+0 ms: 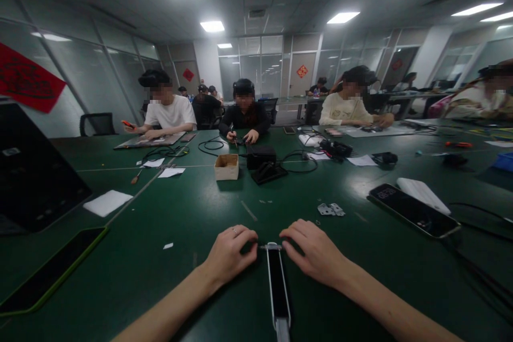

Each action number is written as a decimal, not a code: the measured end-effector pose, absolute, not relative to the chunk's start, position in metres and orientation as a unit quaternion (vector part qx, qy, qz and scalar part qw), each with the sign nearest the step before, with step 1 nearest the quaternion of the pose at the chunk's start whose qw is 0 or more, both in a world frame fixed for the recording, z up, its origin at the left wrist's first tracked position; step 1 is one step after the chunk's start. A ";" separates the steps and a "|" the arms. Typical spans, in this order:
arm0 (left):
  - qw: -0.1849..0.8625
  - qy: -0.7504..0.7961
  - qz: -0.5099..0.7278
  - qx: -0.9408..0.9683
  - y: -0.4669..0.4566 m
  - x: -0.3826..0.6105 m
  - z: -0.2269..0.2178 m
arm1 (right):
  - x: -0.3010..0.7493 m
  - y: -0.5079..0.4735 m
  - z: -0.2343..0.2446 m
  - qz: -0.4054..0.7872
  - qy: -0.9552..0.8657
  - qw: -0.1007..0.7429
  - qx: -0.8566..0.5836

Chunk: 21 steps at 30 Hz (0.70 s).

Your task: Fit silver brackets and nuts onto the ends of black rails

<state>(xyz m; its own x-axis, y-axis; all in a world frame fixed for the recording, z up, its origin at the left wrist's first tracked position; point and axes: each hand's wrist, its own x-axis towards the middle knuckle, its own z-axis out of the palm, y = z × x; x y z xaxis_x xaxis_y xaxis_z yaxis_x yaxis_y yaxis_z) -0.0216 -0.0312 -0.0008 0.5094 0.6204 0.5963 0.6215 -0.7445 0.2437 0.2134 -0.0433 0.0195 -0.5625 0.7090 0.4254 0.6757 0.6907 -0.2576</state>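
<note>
A long, narrow frame (278, 283) with a pale rim and a dark middle lies lengthwise in front of me, its near end narrowing to a grey strip. Across its far end sits a thin, small metal bar (272, 247). My left hand (230, 251) is closed in a pinch at the bar's left end, a ring on one finger. From the other side, my right hand (312, 251) has thumb and forefinger curled at the bar's right end. The fingertips partly hide both ends. Beyond the right hand lie several small silver metal plates (331, 209).
A green table (180, 288) carries a phone (414, 209) beside a white power bank (424, 195) at right. At left are another phone (52, 267) and a dark screen (36, 171). A small box (226, 168) and black device (261, 158) stand ahead. Several people sit opposite.
</note>
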 end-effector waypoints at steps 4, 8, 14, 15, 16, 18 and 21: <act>-0.077 -0.401 -0.295 -0.864 -0.029 -0.025 -0.001 | 0.225 -0.039 0.026 0.058 -0.891 0.189 -0.408; -0.111 -0.404 -0.249 -0.873 -0.029 -0.024 0.002 | 0.226 -0.039 0.025 0.073 -0.899 0.175 -0.395; -0.131 -0.413 -0.223 -0.873 -0.030 -0.024 0.005 | 0.222 -0.039 0.016 0.081 -0.904 0.183 -0.378; -0.137 -0.414 -0.222 -0.872 -0.030 -0.024 0.005 | 0.222 -0.039 0.015 0.084 -0.904 0.184 -0.378; -0.142 -0.415 -0.222 -0.871 -0.030 -0.024 0.005 | 0.222 -0.039 0.016 0.086 -0.903 0.184 -0.378; -0.155 -0.418 -0.223 -0.867 -0.029 -0.024 0.006 | 0.222 -0.039 0.016 0.087 -0.903 0.185 -0.379; -0.181 -0.423 -0.222 -0.860 -0.029 -0.024 0.007 | 0.223 -0.039 0.016 0.087 -0.901 0.187 -0.382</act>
